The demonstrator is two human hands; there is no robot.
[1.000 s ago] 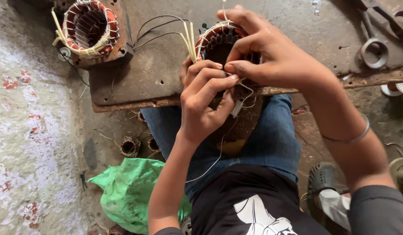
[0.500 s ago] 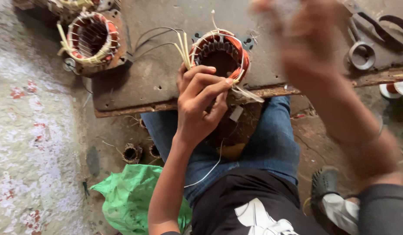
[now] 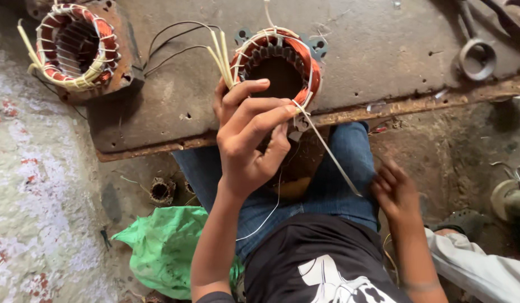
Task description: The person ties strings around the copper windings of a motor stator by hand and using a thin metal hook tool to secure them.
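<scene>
- Rusty flat metal workbench plate (image 3: pixel 383 62): bears the copper-wound stator with white lacing cord (image 3: pixel 278 62) at its near edge
- Crumpled green plastic bag (image 3: pixel 164 252): on the floor, no label visible
- Left hand (image 3: pixel 251 140): clamped on the stator rim; best kept firm
- Right hand (image 3: pixel 396 193): blurred, grip unclear; lacing cord should stay taut

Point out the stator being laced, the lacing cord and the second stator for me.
Stator being laced (image 3: pixel 305 56), head view: on its copper winding, right rim.
Lacing cord (image 3: pixel 330 154), head view: mid-length of the taut pale strand.
Second stator (image 3: pixel 106 31), head view: on its copper winding, upper right.
</scene>
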